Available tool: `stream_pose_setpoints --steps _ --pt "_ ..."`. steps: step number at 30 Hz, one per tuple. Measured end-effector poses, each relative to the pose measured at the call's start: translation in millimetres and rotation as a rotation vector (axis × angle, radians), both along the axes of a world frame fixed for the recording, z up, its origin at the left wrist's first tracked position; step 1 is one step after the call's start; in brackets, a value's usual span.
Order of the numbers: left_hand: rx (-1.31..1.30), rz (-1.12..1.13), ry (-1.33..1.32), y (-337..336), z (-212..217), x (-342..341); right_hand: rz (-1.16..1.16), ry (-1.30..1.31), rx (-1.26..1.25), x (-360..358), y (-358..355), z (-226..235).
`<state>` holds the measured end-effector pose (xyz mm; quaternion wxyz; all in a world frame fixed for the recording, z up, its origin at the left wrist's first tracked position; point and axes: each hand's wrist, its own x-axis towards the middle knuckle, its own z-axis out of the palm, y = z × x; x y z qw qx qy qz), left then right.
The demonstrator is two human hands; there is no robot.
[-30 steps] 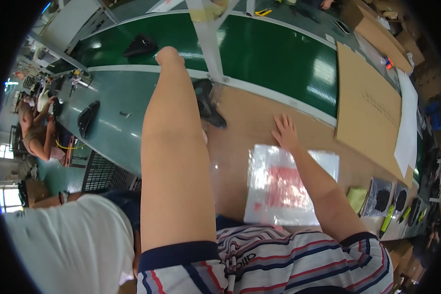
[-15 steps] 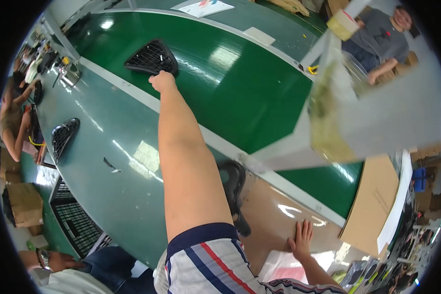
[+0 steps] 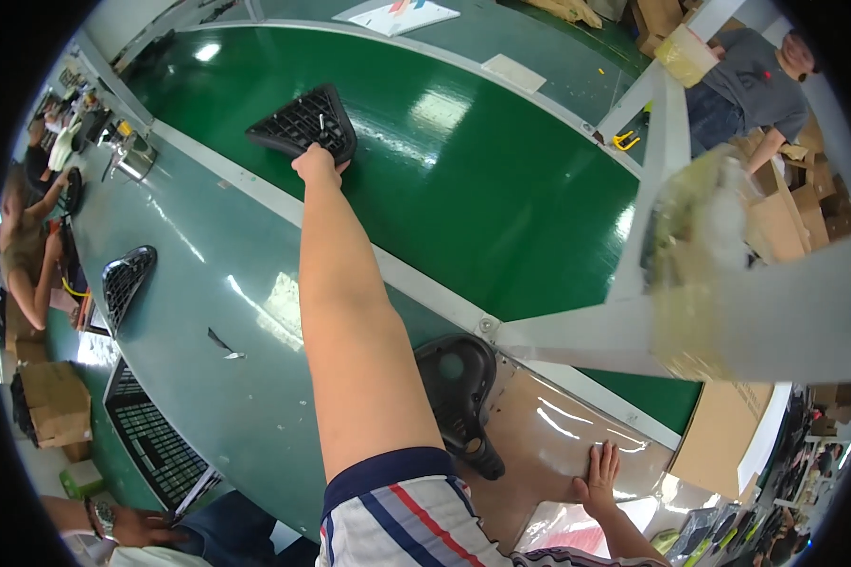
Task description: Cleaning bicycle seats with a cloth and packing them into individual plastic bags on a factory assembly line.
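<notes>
My left hand [image 3: 319, 168] reaches far out over the green conveyor belt [image 3: 501, 208], its fingers closed on the near edge of a black saddle shell [image 3: 303, 123]. The shell is wide at one end, its ribbed grid side faces me, and it sits tilted over the belt. My right hand [image 3: 598, 480] lies flat with fingers stretched on the brown board [image 3: 539, 416], beside a pinkish sheet in clear plastic [image 3: 577, 527]. Partly behind my left forearm rests a smooth black bicycle saddle [image 3: 459, 397].
A second ribbed shell [image 3: 128, 282] lies at the left edge of the grey-green table [image 3: 255, 406], near a small dark scrap [image 3: 219, 340]. A white frame post [image 3: 652, 331] crosses at right, before a cardboard sheet [image 3: 723, 430]. A black crate [image 3: 156, 439] and other people are around.
My left hand now grips the ribbed shell, which has tilted up more steeply toward me. The view has shifted a little, uncovering more of the smooth saddle. My right hand stays flat on the board.
</notes>
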<state>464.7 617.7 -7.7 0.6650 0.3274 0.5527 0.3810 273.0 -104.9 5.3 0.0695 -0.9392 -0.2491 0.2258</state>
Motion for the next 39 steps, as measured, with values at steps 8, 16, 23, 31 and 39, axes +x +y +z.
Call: stream_pose_setpoints --steps 8,16,23,31,39 --pt "0.153 0.045 -0.388 -60.1 79.5 -45.6 0.006 -0.114 0.061 -3.6 13.3 -11.7" --pt "0.658 0.070 -0.386 -134.4 197.7 -139.5 0.041 -0.267 0.226 -5.0 7.3 -26.2" --pt "0.827 0.013 -0.511 -330.5 338.7 -256.5 -0.001 -0.116 0.473 12.7 -10.8 4.0" --pt "1.077 -0.522 -0.024 -668.7 269.5 -388.6 -0.291 0.855 1.826 -116.3 -93.7 215.0" --pt "1.672 -1.648 -0.124 -878.0 249.1 -425.4 -0.301 1.821 2.192 -145.3 -256.3 154.0"
